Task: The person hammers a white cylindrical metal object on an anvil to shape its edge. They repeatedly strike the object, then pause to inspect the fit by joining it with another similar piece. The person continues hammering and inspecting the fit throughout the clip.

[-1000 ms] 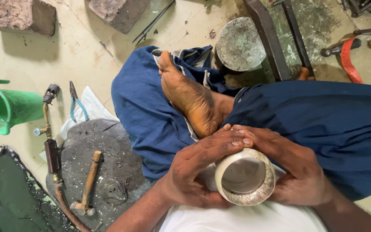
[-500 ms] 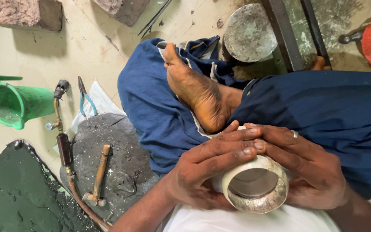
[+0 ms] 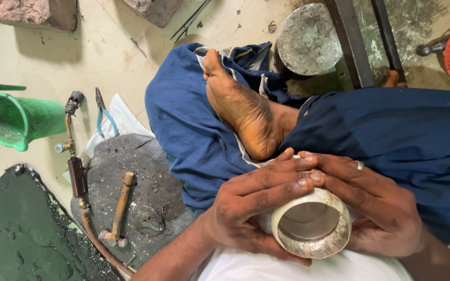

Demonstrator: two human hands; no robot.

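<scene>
Two hands wrap a wide, pale metal ring with a rough silvery rim [image 3: 312,224], held in the lap over dark blue trousers [image 3: 391,140]. Left hand [image 3: 251,208] and right hand [image 3: 376,208] press closed around it, fingertips now meeting on top; the grip has shifted slightly since a second ago. Smaller: dark stone slab [image 3: 141,182], green plastic jug [image 3: 16,119], wooden-handled hammer [image 3: 118,211].

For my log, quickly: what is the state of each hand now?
Left hand: closed around the wide, pale metal ring, holding it.
Right hand: closed around the same ring, holding it.
</scene>
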